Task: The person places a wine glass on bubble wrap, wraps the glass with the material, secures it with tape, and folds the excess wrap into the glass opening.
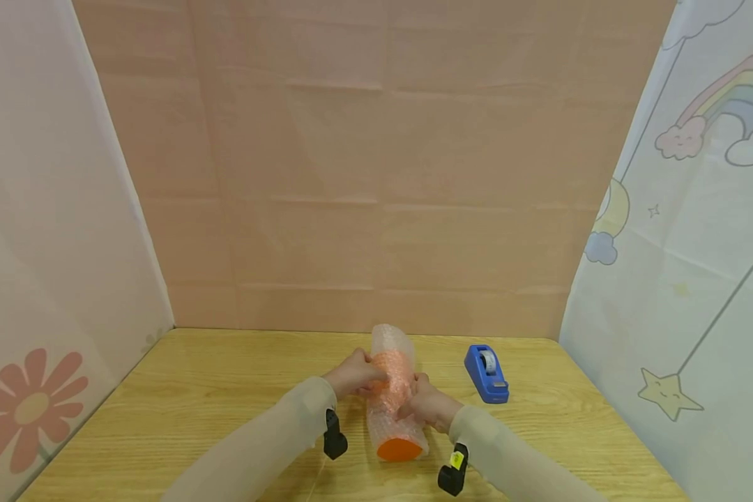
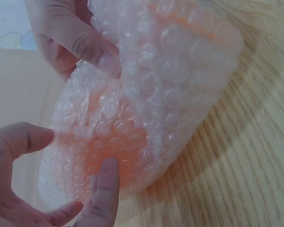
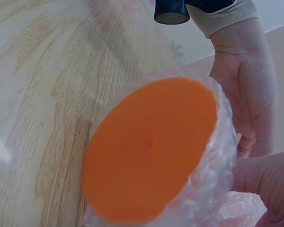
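Note:
A long orange object with a flat oval end face [image 3: 151, 146] lies on the table, rolled in clear bubble wrap [image 1: 395, 383]. What kind of object it is stays hidden by the wrap. My left hand [image 1: 353, 373] is at its left side, fingers spread and touching the wrap around its middle. From the right, my right hand [image 1: 431, 406] grips the roll nearer the orange end. In the left wrist view, the right thumb [image 2: 106, 61] presses on the wrap beside an overlapping flap [image 2: 175, 75]. That flap slants across the roll.
A blue tape dispenser [image 1: 487, 374] with a roll of tape stands right of the wrapped object. The wooden table [image 1: 238, 376] meets a tan backdrop [image 1: 376, 209] behind and printed cloth walls at both sides.

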`<state>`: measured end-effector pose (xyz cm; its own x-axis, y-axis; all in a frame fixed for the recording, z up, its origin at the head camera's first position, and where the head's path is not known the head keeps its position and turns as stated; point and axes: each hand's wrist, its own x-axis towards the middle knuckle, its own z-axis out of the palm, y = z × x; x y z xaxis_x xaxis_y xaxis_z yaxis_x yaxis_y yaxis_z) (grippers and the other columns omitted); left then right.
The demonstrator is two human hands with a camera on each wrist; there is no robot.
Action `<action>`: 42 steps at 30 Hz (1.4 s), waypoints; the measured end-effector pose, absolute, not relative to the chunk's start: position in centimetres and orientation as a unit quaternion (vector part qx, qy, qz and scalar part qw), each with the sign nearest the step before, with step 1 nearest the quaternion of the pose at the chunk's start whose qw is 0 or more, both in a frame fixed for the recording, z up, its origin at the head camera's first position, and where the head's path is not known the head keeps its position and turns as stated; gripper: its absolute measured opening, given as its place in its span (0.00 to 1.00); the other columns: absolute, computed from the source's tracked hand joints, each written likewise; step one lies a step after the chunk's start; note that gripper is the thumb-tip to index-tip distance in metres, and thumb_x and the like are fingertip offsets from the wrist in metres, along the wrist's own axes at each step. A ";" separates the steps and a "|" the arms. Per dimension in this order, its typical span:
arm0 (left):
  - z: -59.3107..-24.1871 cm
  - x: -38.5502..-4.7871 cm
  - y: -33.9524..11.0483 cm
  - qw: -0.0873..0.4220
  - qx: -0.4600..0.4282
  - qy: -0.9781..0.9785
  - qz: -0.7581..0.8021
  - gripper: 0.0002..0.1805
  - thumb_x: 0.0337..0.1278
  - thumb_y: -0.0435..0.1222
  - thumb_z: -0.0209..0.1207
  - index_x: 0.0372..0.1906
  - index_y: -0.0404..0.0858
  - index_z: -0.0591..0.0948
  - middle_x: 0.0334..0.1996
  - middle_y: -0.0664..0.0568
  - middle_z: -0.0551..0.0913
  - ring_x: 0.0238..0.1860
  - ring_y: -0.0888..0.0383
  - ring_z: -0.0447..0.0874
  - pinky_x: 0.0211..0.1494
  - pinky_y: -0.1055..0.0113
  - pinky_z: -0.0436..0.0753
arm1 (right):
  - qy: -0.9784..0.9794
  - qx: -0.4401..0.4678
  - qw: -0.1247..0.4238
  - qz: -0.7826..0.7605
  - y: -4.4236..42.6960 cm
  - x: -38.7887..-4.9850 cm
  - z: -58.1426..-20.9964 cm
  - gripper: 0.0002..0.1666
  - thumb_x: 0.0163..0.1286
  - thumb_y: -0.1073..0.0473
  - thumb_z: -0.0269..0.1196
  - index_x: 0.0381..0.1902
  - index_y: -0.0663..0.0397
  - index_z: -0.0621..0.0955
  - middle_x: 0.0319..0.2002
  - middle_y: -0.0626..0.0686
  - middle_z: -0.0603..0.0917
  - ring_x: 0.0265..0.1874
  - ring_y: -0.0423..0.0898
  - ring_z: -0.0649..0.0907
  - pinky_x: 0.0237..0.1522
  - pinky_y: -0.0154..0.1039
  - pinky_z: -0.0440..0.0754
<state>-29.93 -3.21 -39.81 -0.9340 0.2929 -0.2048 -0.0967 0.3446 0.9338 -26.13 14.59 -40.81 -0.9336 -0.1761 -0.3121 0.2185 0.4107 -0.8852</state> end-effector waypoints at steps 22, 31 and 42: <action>-40.5 -30.1 -3.6 0.184 0.063 0.792 0.579 0.35 0.55 0.40 0.66 0.56 0.28 0.59 0.46 0.40 0.68 0.40 0.48 0.78 0.41 0.52 0.85 | 0.755 -0.038 0.264 -0.599 15.8 -26.6 -40.7 0.53 0.65 0.65 0.58 0.72 0.66 0.35 0.66 0.76 0.50 0.62 0.68 0.64 0.66 0.63 0.61; -40.3 -30.0 -3.6 0.190 0.049 0.789 0.583 0.35 0.55 0.40 0.67 0.57 0.29 0.58 0.48 0.38 0.68 0.40 0.47 0.79 0.40 0.53 0.85 | 0.636 -0.057 0.332 -0.694 18.2 -27.6 -41.1 0.45 0.67 0.74 0.45 0.75 0.55 0.39 0.50 0.63 0.68 0.40 0.49 0.72 0.45 0.40 0.78; -40.6 -29.9 -3.6 0.193 0.049 0.780 0.594 0.38 0.55 0.39 0.66 0.61 0.27 0.56 0.50 0.36 0.67 0.41 0.46 0.79 0.40 0.51 0.85 | 0.592 -0.064 0.341 -0.727 18.7 -28.1 -42.7 0.52 0.62 0.82 0.50 0.72 0.46 0.36 0.52 0.60 0.70 0.42 0.47 0.75 0.43 0.38 0.75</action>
